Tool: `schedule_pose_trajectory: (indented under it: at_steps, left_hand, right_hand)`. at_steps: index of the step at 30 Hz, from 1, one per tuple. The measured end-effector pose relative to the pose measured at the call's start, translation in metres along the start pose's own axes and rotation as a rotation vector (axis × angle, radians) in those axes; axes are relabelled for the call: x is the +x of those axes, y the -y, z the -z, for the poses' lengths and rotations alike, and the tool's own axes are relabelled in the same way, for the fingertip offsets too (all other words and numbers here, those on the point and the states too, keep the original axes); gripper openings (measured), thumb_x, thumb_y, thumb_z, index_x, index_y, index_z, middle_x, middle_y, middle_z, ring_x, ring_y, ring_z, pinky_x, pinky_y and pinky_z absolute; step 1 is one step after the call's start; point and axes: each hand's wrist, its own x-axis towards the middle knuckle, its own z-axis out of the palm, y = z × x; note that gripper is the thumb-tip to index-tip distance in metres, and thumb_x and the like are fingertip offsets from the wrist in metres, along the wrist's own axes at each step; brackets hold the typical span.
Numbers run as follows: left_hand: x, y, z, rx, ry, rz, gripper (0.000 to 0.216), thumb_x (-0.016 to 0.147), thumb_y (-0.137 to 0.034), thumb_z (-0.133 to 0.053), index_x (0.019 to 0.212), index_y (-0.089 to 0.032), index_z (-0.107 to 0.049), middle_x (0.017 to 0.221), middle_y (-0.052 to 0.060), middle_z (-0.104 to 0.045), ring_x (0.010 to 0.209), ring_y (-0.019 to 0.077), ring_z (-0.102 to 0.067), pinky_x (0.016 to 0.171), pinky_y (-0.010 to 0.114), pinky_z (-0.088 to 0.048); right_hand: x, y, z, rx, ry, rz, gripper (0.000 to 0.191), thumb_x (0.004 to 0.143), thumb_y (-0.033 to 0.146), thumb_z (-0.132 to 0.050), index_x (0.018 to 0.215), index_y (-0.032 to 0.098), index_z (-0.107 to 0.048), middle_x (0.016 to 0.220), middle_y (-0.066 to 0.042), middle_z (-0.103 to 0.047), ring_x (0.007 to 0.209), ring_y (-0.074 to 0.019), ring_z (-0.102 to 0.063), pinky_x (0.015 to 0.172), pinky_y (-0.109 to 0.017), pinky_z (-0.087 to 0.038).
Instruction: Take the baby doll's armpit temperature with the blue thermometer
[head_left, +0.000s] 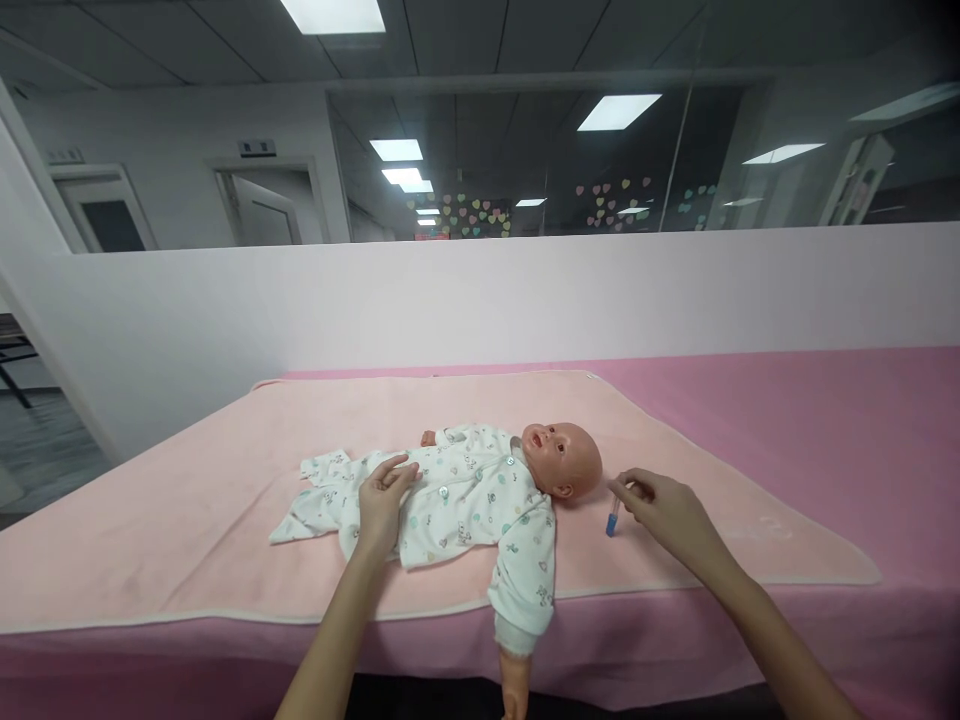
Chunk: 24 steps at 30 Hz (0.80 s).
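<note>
A baby doll (480, 490) in a white printed sleepsuit lies on its back on a peach blanket (187, 520), head to the right. One of its arms hangs over the table's front edge. My left hand (384, 500) rests flat on the doll's belly, fingers stretched out. Just right of the doll's head, my right hand (660, 510) pinches a small clear tube with a blue tip (613, 518), held upright with its tip touching the blanket.
The blanket lies on a table with a pink cover (825, 430). A low white partition wall (480, 300) runs behind the table, with glass panes above it. An open floor area lies to the far left.
</note>
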Motion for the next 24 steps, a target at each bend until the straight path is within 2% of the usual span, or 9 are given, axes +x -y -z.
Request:
schedule_pose_trajectory:
  at_steps: [3,6,8,11,16,18,20,21,24]
  left_hand:
    - [-0.002,0.002,0.000,0.141,-0.003,-0.084,0.035,0.063,-0.038,-0.070,0.086,-0.013,-0.060,0.050,-0.005,-0.050,0.053,0.0097,-0.052,0.059,0.022,-0.043]
    - [-0.010,0.004,-0.005,0.356,-0.014,-0.216,0.029,0.071,-0.044,-0.061,0.077,-0.016,-0.060,0.042,-0.008,-0.036,0.043,0.0084,-0.041,0.049,0.021,-0.036]
    - [-0.016,0.007,-0.009,0.598,0.036,-0.373,0.028,0.076,-0.044,-0.054,0.070,-0.018,-0.060,0.043,-0.006,-0.038,0.044,0.0095,-0.040,0.049,0.022,-0.033]
    - [-0.022,0.011,-0.014,0.898,0.127,-0.589,0.031,0.081,-0.040,-0.047,0.062,-0.019,-0.058,0.047,-0.002,-0.048,0.052,0.0125,-0.047,0.054,0.023,-0.032]
    - [-0.022,0.013,-0.015,1.011,0.128,-0.670,0.031,0.086,-0.035,-0.041,0.064,-0.019,-0.056,0.053,0.000,-0.055,0.057,0.0141,-0.050,0.057,0.023,-0.033]
    - [-0.022,0.013,-0.014,1.022,0.128,-0.673,0.032,0.086,-0.035,-0.040,0.063,-0.019,-0.056,0.053,0.000,-0.055,0.057,0.0141,-0.050,0.057,0.023,-0.032]
    - [-0.021,0.014,-0.013,1.024,0.127,-0.675,0.032,0.086,-0.035,-0.040,0.064,-0.019,-0.056,0.054,0.000,-0.056,0.057,0.0142,-0.051,0.056,0.023,-0.032]
    - [-0.021,0.014,-0.013,1.022,0.127,-0.675,0.032,0.086,-0.035,-0.039,0.065,-0.019,-0.057,0.054,0.001,-0.056,0.057,0.0145,-0.051,0.056,0.023,-0.032]
    - [-0.021,0.015,-0.012,1.021,0.120,-0.672,0.032,0.086,-0.037,-0.039,0.066,-0.019,-0.057,0.055,0.001,-0.057,0.058,0.0152,-0.053,0.057,0.024,-0.033]
  right_hand:
    - [0.005,0.007,-0.008,-0.041,0.129,0.021,0.035,0.077,0.044,-0.041,0.053,0.020,-0.049,0.053,-0.001,-0.059,0.048,-0.0150,-0.054,0.048,-0.023,-0.034]
    - [0.010,0.005,-0.010,-0.031,0.177,-0.050,0.038,0.079,0.044,-0.039,0.052,0.019,-0.049,0.048,-0.002,-0.057,0.043,-0.0137,-0.053,0.044,-0.022,-0.035]
    - [0.012,-0.001,-0.008,0.029,0.216,-0.124,0.036,0.079,0.041,-0.038,0.056,0.017,-0.053,0.047,-0.003,-0.057,0.039,-0.0126,-0.052,0.041,-0.022,-0.036]
    - [0.011,-0.011,-0.008,0.184,0.302,-0.211,0.029,0.077,0.035,-0.041,0.065,0.014,-0.058,0.052,-0.003,-0.059,0.039,-0.0114,-0.054,0.036,-0.020,-0.039]
    - [0.006,-0.018,-0.006,0.280,0.497,-0.220,0.027,0.077,0.032,-0.041,0.079,0.012,-0.059,0.059,-0.004,-0.062,0.039,-0.0118,-0.057,0.034,-0.020,-0.042]
    - [0.015,-0.006,0.010,0.292,0.624,-0.167,0.029,0.077,0.032,-0.042,0.075,0.011,-0.061,0.061,-0.006,-0.064,0.044,-0.0135,-0.059,0.037,-0.021,-0.045]
    - [0.031,0.019,0.038,0.297,0.714,-0.054,0.029,0.076,0.031,-0.046,0.067,0.010,-0.063,0.064,-0.009,-0.066,0.051,-0.0152,-0.062,0.043,-0.023,-0.049]
    - [0.039,0.035,0.054,0.324,0.702,0.040,0.029,0.076,0.031,-0.048,0.065,0.010,-0.065,0.067,-0.010,-0.067,0.056,-0.0159,-0.063,0.047,-0.024,-0.050]
    - [0.052,0.088,0.091,0.652,0.430,0.234,0.026,0.079,0.029,-0.047,0.081,0.013,-0.068,0.081,-0.009,-0.070,0.071,-0.0165,-0.065,0.061,-0.028,-0.053]
